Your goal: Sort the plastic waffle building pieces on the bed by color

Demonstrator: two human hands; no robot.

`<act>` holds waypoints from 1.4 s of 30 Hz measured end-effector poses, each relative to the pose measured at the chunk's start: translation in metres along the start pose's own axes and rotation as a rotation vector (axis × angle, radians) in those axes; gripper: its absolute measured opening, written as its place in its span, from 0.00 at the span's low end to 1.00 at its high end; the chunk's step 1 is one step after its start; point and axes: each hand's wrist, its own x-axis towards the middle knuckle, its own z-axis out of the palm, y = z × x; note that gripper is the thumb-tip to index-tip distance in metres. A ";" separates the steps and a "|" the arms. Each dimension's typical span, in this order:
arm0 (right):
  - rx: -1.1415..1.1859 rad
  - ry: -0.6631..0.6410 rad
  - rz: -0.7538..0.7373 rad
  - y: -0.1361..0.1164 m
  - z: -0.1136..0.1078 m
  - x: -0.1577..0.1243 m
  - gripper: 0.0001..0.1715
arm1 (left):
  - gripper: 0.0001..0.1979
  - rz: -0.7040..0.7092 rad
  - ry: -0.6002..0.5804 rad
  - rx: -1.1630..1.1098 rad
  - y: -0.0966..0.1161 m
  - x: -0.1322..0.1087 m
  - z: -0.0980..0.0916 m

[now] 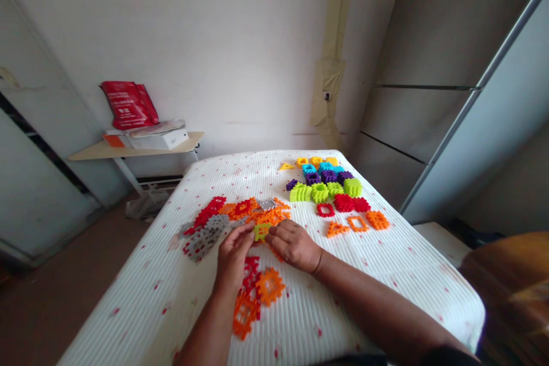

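Observation:
My left hand [234,251] and my right hand [294,245] meet over the bed and pinch a small lime-green waffle block [261,231] between their fingertips. Just beyond them lies a flat pile of orange, red and grey interlocking blocks [240,214]. Under my left wrist sit joined orange and red blocks [255,294]. Farther back right, sorted stacks of green, red, purple, blue and yellow blocks [328,183] stand in rows, with loose orange pieces [355,223] and a red frame [325,210] in front of them.
Everything rests on a bed with a white quilted cover [386,274]. A low wooden table [128,151] with a red bag and a white box stands by the wall at left. A grey wardrobe [463,114] is at right. Brown floor lies left of the bed.

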 end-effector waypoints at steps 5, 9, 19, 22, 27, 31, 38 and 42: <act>0.068 0.004 -0.009 -0.003 0.004 -0.001 0.10 | 0.20 -0.002 -0.004 -0.091 0.001 0.001 -0.001; 0.151 -0.012 0.079 -0.004 0.005 -0.001 0.09 | 0.20 0.000 0.000 -0.045 0.003 -0.001 -0.001; 0.168 -0.303 0.413 -0.003 0.001 0.007 0.31 | 0.24 0.030 -0.055 0.126 0.008 -0.005 0.004; 0.147 -0.368 0.439 -0.005 -0.001 0.009 0.32 | 0.25 0.043 -0.081 0.157 0.004 -0.004 0.004; 0.154 -0.383 0.447 0.003 -0.013 0.012 0.32 | 0.28 0.030 -0.088 0.183 0.008 -0.008 0.006; 0.118 -0.256 0.479 0.047 -0.046 0.007 0.28 | 0.28 0.020 -0.032 0.181 0.014 -0.012 0.008; -0.305 -0.629 0.840 0.163 -0.108 -0.021 0.28 | 0.26 0.028 -0.052 0.184 0.010 -0.008 0.006; -0.332 -0.810 0.883 0.194 -0.107 -0.032 0.29 | 0.25 0.024 -0.069 0.220 0.004 -0.005 0.004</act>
